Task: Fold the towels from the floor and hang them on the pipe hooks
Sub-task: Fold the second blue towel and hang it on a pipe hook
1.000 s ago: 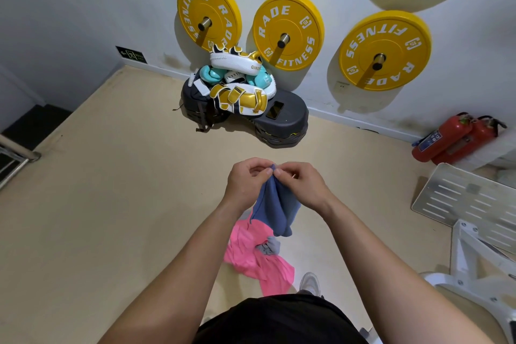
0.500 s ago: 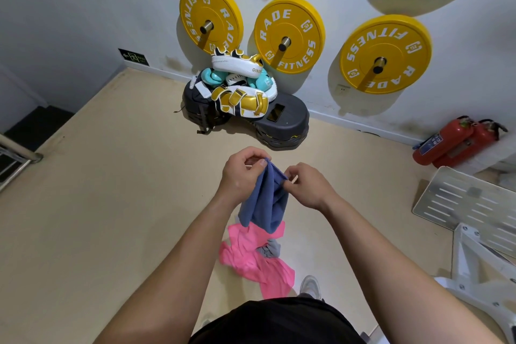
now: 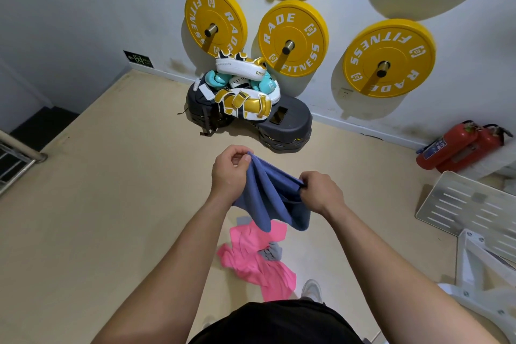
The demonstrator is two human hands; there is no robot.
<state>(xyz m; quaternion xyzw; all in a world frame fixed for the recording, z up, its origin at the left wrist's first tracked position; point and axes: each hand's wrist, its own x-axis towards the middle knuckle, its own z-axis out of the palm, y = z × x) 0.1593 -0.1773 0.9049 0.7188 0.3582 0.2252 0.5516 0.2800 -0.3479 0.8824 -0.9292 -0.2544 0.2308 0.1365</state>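
Observation:
A blue towel (image 3: 275, 198) hangs in the air between my hands, its top edge stretched from upper left to lower right. My left hand (image 3: 230, 173) pinches one corner of it. My right hand (image 3: 321, 190) pinches the other end of that edge. Below it on the beige floor lies a crumpled pink towel (image 3: 257, 262) with a small grey cloth (image 3: 270, 253) on top. No pipe hooks are in view.
Yellow weight plates (image 3: 291, 38) and green plates hang on the white wall. Boxing pads (image 3: 245, 92) sit piled on black step platforms (image 3: 287, 131). Two red fire extinguishers (image 3: 458, 148) lie at the right, near a white metal rack (image 3: 469, 204). A stair rail (image 3: 16, 159) stands at the left.
My hands have moved apart, the right one sliding down and right along the blue towel's edge. The bunched towel has spread wider between them.

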